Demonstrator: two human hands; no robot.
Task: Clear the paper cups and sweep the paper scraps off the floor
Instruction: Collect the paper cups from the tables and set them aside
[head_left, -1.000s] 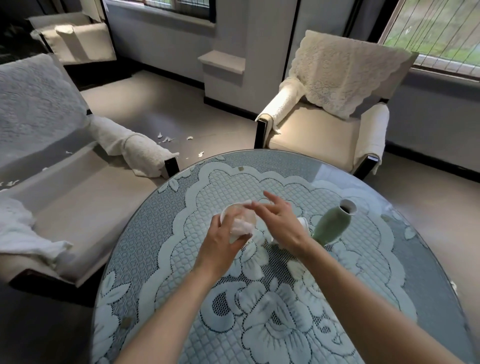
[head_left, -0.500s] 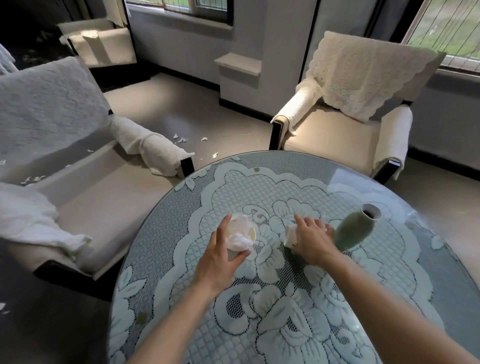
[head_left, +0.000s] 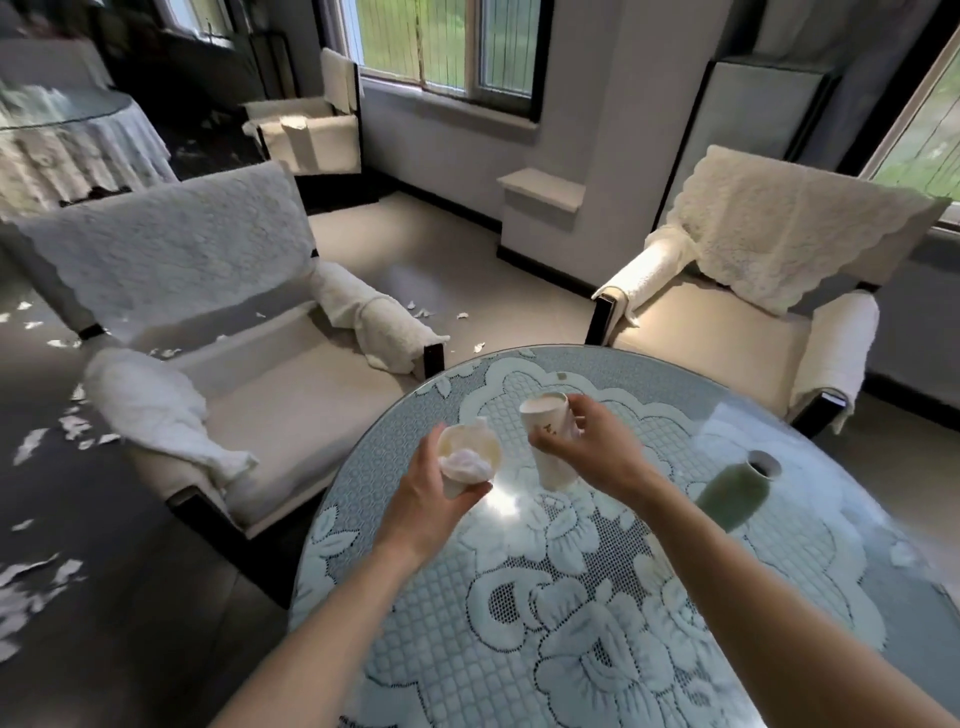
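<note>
Cup-clearing step: left hand (head_left: 431, 506) curled round a tissue-stuffed white paper cup (head_left: 470, 449), right hand (head_left: 602, 447) pinching a taller white paper cup (head_left: 545, 431) over the round lace-covered table (head_left: 571, 649); next probably nest them, with the torn white paper scraps (head_left: 36, 582) on the floor unswept.

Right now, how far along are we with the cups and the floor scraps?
Done: nothing finished yet. In hand: the left hand grips a paper cup stuffed with crumpled paper; the right hand grips the second cup. Left: both cups need carrying away, and paper scraps litter the floor, unswept.
</note>
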